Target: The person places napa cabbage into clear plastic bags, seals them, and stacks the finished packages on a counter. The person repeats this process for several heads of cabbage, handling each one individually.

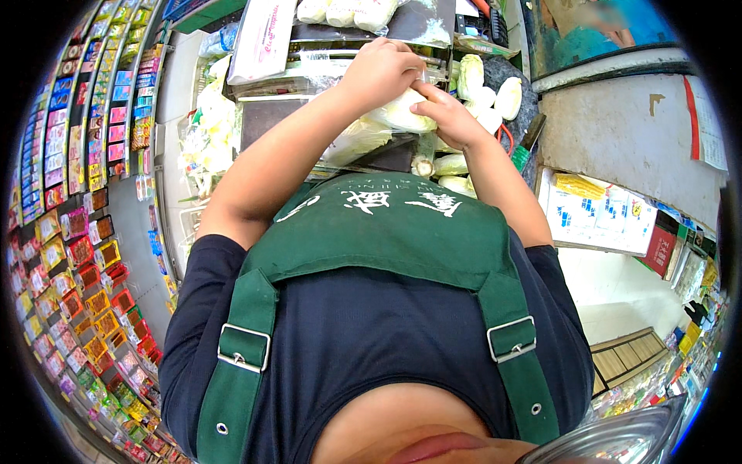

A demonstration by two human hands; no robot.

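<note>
A pale napa cabbage lies in front of me on the work surface, with shiny clear plastic wrap about it. My left hand reaches over its far side, fingers curled closed at the plastic. My right hand grips the cabbage's right end, thumb on top. Just left of it, nearer my apron, rests a leafier, greenish cabbage. Beyond my hands several wrapped cabbages sit on a dark plate. What lies under my left palm is hidden.
More peeled cabbages are heaped on dark plastic at the right, near a green-handled brush or tool. Loose leaves fill a spot at the left. Packed store shelves line the far left; a grey panel stands right.
</note>
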